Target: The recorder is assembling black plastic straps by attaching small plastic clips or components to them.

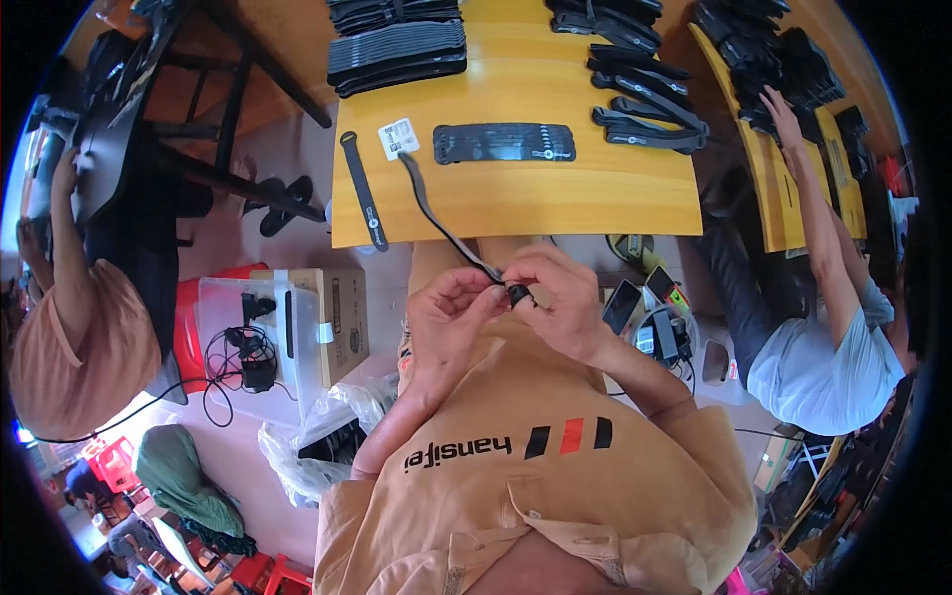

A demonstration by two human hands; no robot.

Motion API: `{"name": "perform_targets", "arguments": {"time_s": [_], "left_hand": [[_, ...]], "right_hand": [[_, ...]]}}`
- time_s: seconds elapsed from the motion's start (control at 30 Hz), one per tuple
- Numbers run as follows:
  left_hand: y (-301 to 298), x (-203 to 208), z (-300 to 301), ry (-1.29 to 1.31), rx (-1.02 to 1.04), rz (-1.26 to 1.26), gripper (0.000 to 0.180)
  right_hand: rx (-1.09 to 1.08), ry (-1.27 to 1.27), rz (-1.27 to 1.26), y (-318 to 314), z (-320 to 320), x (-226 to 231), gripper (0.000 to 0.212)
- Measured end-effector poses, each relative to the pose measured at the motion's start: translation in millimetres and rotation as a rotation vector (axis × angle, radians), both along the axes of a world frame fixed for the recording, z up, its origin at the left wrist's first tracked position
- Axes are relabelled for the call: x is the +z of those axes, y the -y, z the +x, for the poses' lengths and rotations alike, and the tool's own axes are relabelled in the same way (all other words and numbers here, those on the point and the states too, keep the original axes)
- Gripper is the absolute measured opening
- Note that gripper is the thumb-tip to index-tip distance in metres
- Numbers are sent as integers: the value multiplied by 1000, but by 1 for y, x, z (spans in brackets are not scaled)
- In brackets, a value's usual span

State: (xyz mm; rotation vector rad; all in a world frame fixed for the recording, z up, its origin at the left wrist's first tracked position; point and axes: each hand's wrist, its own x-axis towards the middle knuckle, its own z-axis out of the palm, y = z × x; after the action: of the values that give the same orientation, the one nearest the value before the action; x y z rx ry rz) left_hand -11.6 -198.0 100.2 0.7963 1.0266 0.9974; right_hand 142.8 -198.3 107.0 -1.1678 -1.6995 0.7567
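Just below the table's near edge, my left hand [451,309] and my right hand [555,299] meet, both closed on one end of a black and grey strap [433,216]. That end is bent round into a small curl between my fingers. From there the strap runs up over the table edge, its far tip beside a square white label [400,137]. To the left lies a single flat black strap [363,193] with a slotted end. A flat bundle of black straps [504,143] rests beyond my hands, side by side in a row.
Stacks of folded straps [397,57] stand at the back of the yellow table [615,188], with looped straps [650,124] along its right. Co-workers sit at tables on both sides. Beside my legs are a clear bin [213,297] with cables, a cardboard box [345,322] and plastic bags [307,436].
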Motion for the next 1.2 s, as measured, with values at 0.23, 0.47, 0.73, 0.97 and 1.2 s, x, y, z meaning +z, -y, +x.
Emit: {"name": "perform_targets", "arguments": {"time_s": [0.23,0.47,0.73,0.97,1.2], "left_hand": [[-14,22,35,-35,-170,161,12],[-31,11,85,-5,-516,222,11],[-43,1,117,-7,-675,158,11],[-42,-10,125,33,-645,140,8],[-42,-11,122,19,-617,123,7]], "right_hand": [[-226,28,175,12,26,7,15],[-433,3,118,37,69,6,17],[-587,39,91,47,89,-4,15],[-581,125,139,48,90,-12,11],[-581,99,92,47,87,-17,10]]}}
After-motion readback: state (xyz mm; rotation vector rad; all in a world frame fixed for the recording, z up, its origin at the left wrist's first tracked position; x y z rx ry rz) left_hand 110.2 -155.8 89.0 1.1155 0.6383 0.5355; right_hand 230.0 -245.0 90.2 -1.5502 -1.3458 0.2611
